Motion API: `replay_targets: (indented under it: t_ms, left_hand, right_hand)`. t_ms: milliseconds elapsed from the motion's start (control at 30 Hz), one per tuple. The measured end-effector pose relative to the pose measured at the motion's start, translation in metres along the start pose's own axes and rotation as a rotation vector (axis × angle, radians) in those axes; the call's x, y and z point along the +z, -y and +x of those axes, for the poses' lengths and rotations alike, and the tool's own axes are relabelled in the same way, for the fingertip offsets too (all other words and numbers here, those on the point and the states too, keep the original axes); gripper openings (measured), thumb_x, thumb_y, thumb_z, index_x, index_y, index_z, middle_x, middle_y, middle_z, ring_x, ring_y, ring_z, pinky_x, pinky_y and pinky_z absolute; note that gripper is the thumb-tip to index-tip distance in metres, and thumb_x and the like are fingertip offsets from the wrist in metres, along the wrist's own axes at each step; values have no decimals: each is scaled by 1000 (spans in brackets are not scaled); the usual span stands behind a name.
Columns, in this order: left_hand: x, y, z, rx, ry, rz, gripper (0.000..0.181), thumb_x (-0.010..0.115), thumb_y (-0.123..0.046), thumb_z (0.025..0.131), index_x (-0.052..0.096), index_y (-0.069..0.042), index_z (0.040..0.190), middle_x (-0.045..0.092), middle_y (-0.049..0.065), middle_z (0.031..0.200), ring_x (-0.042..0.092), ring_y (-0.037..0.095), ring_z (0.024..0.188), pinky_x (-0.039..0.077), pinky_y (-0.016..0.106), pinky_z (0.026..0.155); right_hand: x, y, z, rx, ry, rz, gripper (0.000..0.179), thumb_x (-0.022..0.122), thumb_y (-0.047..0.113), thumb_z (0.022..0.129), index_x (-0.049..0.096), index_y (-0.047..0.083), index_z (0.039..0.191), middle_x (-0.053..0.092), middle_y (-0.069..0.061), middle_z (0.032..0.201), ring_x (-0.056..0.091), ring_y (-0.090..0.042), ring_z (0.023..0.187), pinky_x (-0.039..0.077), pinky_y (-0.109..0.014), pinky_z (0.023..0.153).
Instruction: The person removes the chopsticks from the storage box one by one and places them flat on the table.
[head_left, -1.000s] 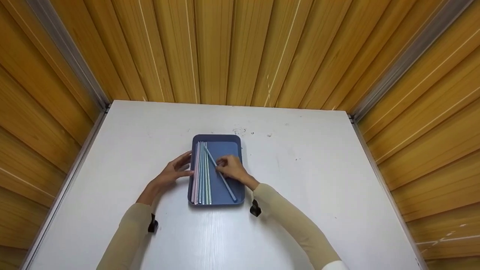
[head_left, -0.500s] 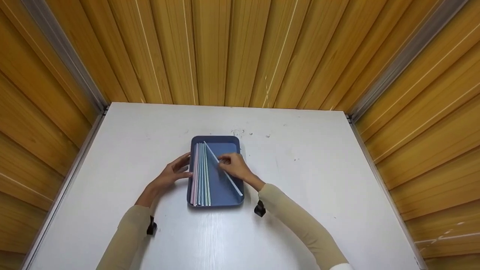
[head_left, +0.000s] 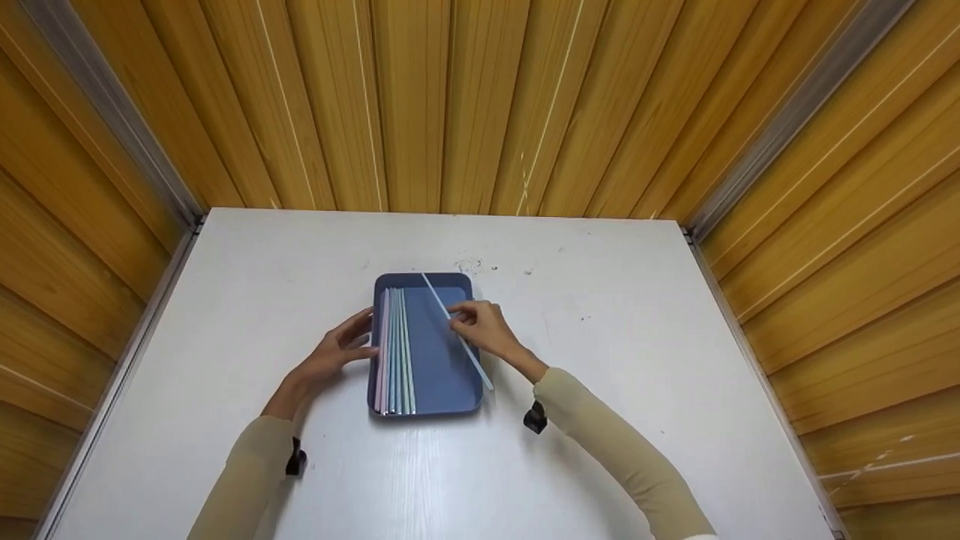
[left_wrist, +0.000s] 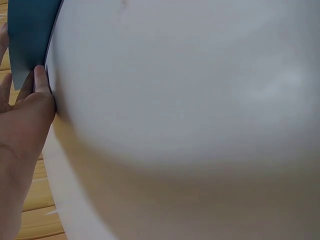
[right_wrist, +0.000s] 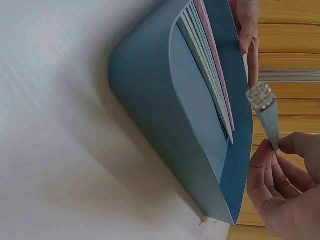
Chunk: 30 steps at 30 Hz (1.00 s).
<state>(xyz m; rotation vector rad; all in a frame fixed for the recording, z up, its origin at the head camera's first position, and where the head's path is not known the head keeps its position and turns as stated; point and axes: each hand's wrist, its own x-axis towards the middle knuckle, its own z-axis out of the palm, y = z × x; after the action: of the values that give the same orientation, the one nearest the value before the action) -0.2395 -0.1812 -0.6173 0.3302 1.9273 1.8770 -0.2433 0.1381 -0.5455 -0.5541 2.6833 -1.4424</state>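
My right hand [head_left: 487,330] pinches a pale blue chopstick [head_left: 475,363] between thumb and fingers. It hangs slantwise above the right half of a blue rectangular tray [head_left: 446,375], its near end over the right rim. The right wrist view shows that chopstick's patterned silvery end [right_wrist: 261,96] close to the camera. Several pink, blue and pale green chopsticks [head_left: 395,352] lie side by side along the tray's left wall. My left hand [head_left: 330,356] touches the outside of that wall with fairly straight fingers and thumb. In the left wrist view, its thumb [left_wrist: 41,80] lies against the tray.
The tray stands on a white table [head_left: 600,360] with small dark marks beyond the tray. Yellow wood-patterned panels [head_left: 420,105] rise behind the table and at both sides. A dark wrist camera [head_left: 535,418] sits under the right sleeve, and another [head_left: 296,458] on the left.
My right hand has lifted the blue chopstick off the tray's floor and carried it to the right, away from the row. My left hand stays at the tray's left wall.
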Motion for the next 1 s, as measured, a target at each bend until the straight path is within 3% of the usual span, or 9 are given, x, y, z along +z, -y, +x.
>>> replay_targets:
  t_ms: [367, 700, 833, 1000]
  left_hand:
    - [2, 1, 1, -6, -8, 16, 87, 76, -14, 93, 26, -17, 163, 26, 15, 169, 25, 37, 157, 25, 50, 128]
    - [1, 4, -1, 44, 9, 35, 84, 73, -9, 94, 26, -13, 163, 28, 18, 168, 24, 38, 157, 25, 52, 128]
    - [0, 5, 0, 45, 13, 37, 84, 73, -10, 94, 25, -14, 163, 28, 18, 168, 24, 38, 157, 25, 52, 128]
    - [0, 4, 0, 37, 17, 26, 85, 74, -11, 94, 25, -14, 164, 28, 18, 168, 25, 39, 156, 27, 54, 127]
  right_hand:
    - [-24, -14, -11, 19, -28, 50, 28, 69, 3, 94, 70, -10, 119, 76, -24, 92, 74, -38, 76, 56, -17, 55]
    - [-37, -33, -23, 93, -109, 133, 28, 71, 0, 92, 68, -15, 117, 73, -30, 89, 73, -46, 75, 62, -28, 54]
    - [-36, -39, -26, 121, -127, 135, 27, 72, -1, 91, 69, -13, 115, 73, -30, 88, 73, -39, 71, 62, -30, 54]
    - [-33, -49, -28, 188, -176, 125, 27, 72, -3, 90, 69, -14, 114, 73, -27, 87, 70, -17, 62, 59, -23, 51]
